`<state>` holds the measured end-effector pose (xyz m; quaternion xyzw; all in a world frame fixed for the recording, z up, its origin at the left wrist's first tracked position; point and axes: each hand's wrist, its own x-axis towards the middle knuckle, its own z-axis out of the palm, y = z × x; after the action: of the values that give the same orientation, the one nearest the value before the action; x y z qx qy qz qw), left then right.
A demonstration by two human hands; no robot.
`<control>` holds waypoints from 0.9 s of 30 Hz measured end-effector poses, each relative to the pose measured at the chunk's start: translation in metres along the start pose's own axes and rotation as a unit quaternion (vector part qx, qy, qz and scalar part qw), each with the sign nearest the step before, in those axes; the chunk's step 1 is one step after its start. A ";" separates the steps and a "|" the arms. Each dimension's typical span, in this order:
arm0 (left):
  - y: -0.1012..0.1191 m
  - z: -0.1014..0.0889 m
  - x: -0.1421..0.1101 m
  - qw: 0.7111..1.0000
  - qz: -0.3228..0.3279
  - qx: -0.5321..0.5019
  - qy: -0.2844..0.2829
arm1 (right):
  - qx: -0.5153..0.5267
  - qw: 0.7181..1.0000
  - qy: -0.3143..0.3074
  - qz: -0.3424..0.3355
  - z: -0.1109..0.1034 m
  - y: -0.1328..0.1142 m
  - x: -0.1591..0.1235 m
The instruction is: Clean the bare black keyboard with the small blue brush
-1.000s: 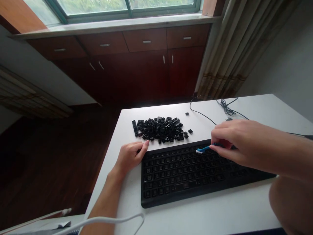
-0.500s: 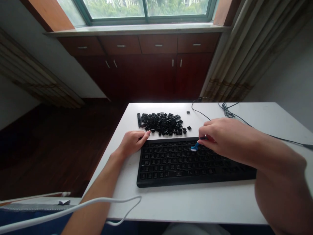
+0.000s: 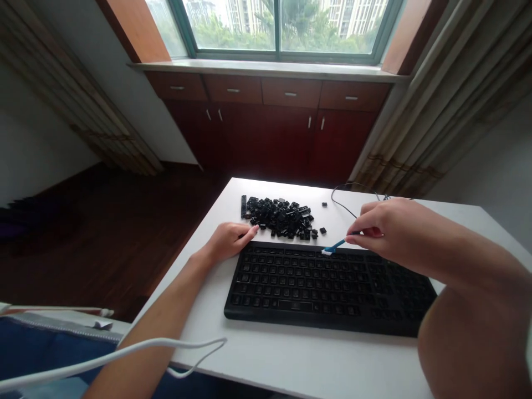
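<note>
The black keyboard is set on the white table, with its long side running left to right and its keycaps taken off across the visible rows. A blue brush is held by the right hand, the thumb and fingers clamped on its handle; its white bristles are put to the far rows, right of the keyboard's middle. The left hand is rested at the far-left corner of the keyboard, its fingers curled (whether the edge is pinched or how far they are closed cannot be told). Beyond the keyboard, a pile of loose black keycaps is heaped, with a long one laid at its left end and a few scattered to the right. A black cable is looped at the far right, partly hidden by the right hand. At the near left, a white cord is seen across the left forearm.
</note>
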<state>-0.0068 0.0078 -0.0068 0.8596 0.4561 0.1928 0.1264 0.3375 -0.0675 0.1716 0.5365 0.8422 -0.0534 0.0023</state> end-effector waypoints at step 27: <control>-0.003 0.004 0.003 1.000 0.002 -0.018 -0.021 | -0.021 0.997 -0.062 -0.027 0.028 0.021 0.016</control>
<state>-0.0055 0.0111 -0.0109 0.8618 0.4481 0.1835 0.1512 0.3486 -0.0466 0.1410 0.5088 0.8557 -0.0690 0.0646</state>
